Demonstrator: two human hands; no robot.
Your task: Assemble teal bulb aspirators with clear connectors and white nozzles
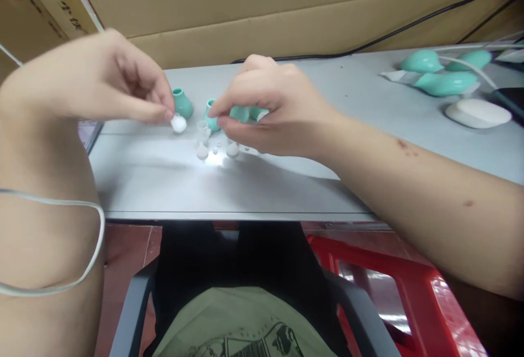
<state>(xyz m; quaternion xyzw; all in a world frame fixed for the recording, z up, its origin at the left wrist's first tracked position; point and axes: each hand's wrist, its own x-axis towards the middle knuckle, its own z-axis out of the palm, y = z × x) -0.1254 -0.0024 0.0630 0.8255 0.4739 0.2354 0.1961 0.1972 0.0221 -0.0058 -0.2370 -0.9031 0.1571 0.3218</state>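
Roughly midway, I'd judge. Head view: left hand [102,76] fingers pinch a white cap [178,123] just above the surface [164,177]; right hand [272,108] fingers grip a teal bulb [238,113]. Clear tips [202,144] & two more bulbs [182,103] wait btwn hands; finished-looking ones [444,82] far right.

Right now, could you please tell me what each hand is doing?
Left hand: fingertips pinched shut on a small white piece.
Right hand: fingers closed on a teal bulb just above the table.
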